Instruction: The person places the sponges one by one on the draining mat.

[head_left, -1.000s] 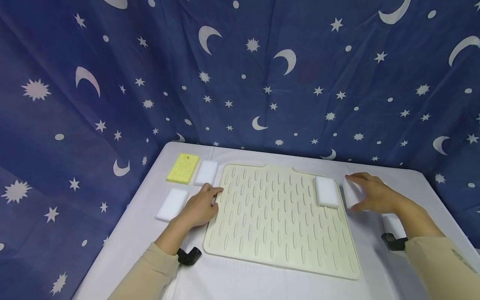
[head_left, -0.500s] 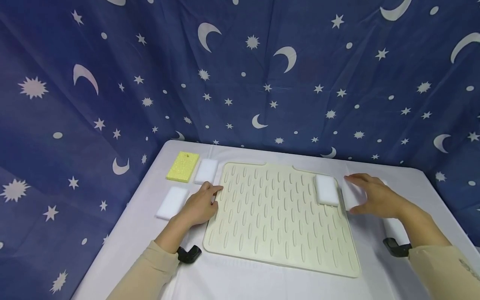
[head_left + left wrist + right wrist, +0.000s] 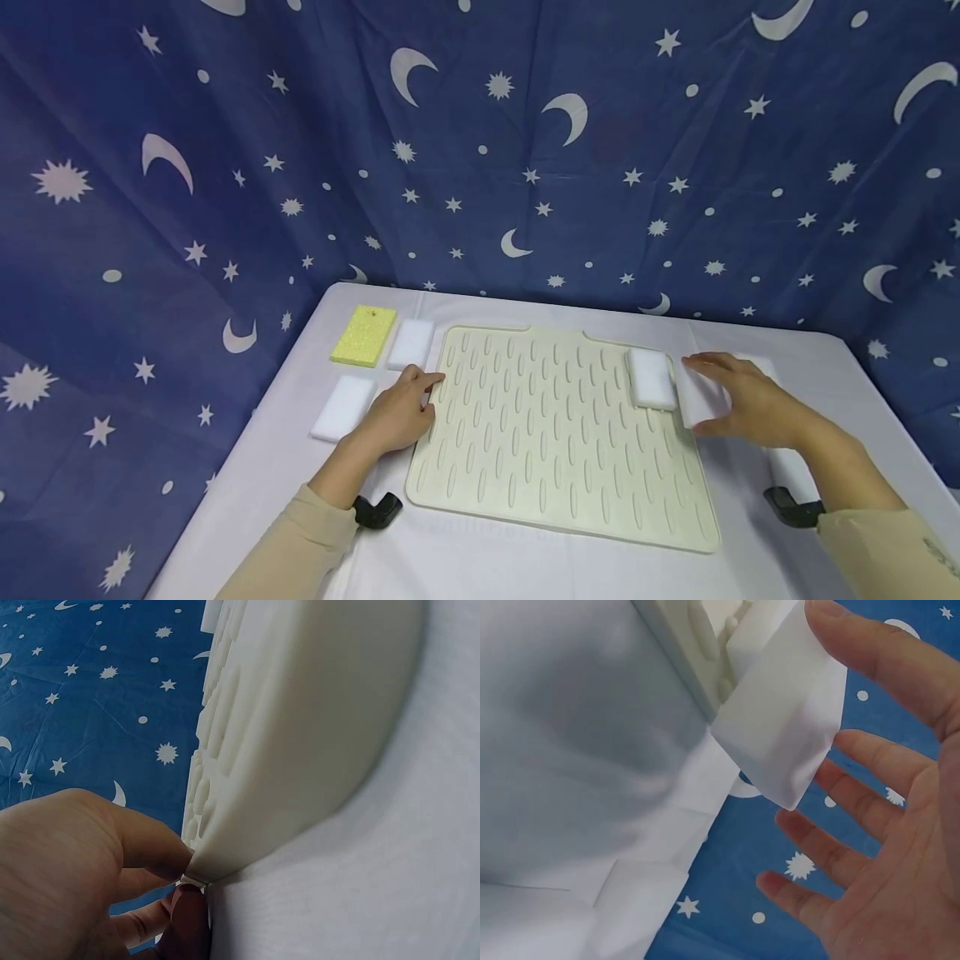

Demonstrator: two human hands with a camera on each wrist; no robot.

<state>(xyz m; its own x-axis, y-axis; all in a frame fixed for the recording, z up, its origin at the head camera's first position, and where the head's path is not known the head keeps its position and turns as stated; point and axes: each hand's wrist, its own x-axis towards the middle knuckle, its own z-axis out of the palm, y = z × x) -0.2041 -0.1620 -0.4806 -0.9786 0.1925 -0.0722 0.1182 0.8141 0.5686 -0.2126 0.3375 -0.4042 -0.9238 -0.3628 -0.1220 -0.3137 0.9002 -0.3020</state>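
A cream ridged drying mat lies flat on the table. My left hand touches its left edge with the index finger and thumb, as the left wrist view also shows at close range. My right hand holds a white sponge block between thumb and fingers, beside the mat's upper right edge. In the right wrist view this sponge is tilted, with the thumb on one side and fingertips on the other. A second white sponge block lies on the mat's upper right corner.
Left of the mat lie a yellow sponge and two white blocks, one near the back and one nearer. On the right, one white block shows partly under my wrist, another behind my hand. A blue star-patterned curtain hangs behind.
My right hand has shifted slightly left and nearer to me with the white sponge block, closer to the mat's right edge. The left hand and the mat have stayed put.
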